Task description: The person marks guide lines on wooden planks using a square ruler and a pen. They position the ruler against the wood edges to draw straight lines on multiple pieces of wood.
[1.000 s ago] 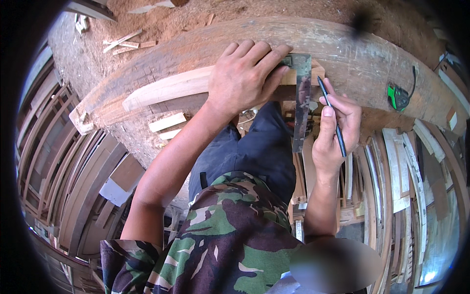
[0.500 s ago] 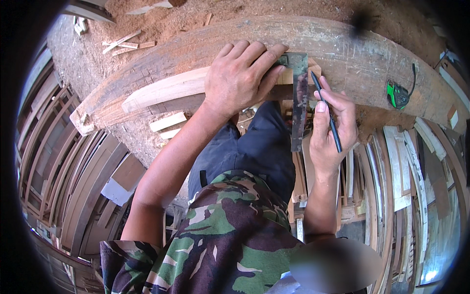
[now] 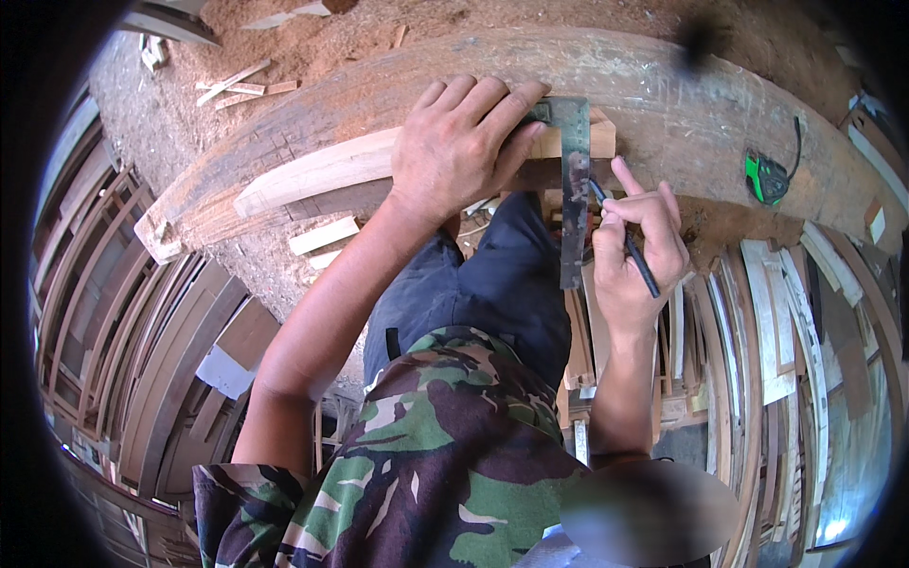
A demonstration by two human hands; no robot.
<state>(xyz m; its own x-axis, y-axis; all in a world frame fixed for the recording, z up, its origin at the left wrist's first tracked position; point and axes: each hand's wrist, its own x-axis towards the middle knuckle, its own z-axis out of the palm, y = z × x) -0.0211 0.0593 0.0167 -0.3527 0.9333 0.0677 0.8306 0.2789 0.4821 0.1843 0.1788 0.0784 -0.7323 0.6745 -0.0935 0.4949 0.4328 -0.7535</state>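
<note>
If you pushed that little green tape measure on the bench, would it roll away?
Probably not. The tape measure looks squat and lies flat on the rough, sawdusty workbench, so it would likely slide rather than roll. Its hard-looking case seems stiff and fairly heavy for its size. Its dark strap looks floppy.

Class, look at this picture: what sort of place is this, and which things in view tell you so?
Most likely a woodworking shop: a worn wooden workbench, sawdust on the ground, stacked timber pieces, and a metal try square laid on a wooden board.
</note>
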